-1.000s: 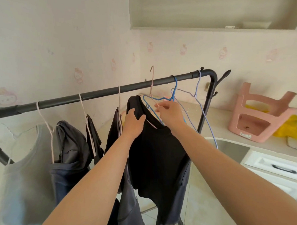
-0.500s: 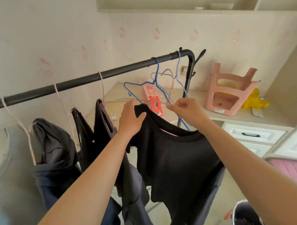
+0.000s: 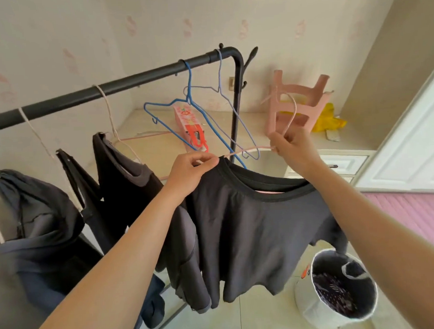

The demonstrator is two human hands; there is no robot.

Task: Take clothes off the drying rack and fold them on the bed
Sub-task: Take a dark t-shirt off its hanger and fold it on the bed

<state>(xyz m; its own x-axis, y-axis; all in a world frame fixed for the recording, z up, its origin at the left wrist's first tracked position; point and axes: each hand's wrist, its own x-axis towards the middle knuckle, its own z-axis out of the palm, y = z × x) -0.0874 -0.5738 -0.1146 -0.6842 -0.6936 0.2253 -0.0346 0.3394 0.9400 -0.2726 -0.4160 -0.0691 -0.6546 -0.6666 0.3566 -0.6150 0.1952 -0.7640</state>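
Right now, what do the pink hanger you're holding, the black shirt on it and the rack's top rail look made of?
Pink hanger: thin wire, probably plastic-coated; it is slim, smooth, evenly coloured and bent into a hook.
Black shirt: soft matte knit, likely cotton or a blend; it drapes in loose folds.
Rack rail: round tube, likely painted metal; matte black with a faint sheen.

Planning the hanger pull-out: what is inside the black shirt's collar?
A sliver of the pink hanger shows inside the black shirt collar; fabric hides the rest within.
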